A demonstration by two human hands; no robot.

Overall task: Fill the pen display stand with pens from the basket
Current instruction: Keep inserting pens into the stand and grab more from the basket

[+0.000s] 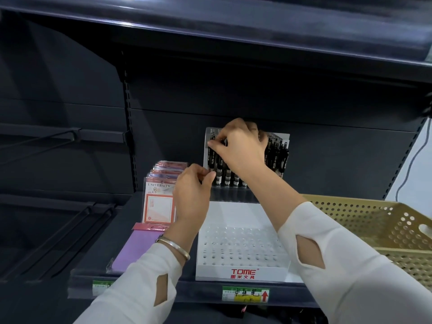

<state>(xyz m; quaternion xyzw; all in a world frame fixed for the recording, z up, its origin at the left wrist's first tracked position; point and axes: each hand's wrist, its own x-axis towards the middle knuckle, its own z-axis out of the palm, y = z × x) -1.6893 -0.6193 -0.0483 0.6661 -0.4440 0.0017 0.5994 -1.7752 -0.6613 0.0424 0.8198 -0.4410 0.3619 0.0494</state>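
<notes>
A white tiered pen display stand (238, 249) marked TOME sits on the dark shelf. Its front tier shows several empty holes. Black pens (278, 157) stand upright in its back tier. My right hand (243, 146) reaches over that tier and pinches the top of a black pen (213, 157) at the back left. My left hand (191, 197) is at the stand's left side, thumb and fingers pinched on its clear edge. The gold perforated basket (374, 213) sits to the right; I see no pens in the part of it that shows.
Packs of university notepads (159, 204) stand left of the stand, with a purple pack (138, 251) lying in front of them. A price label (245, 294) hangs on the shelf's front edge. A dark upper shelf (233, 31) overhangs. Bare hooks (70, 230) stick out at the left.
</notes>
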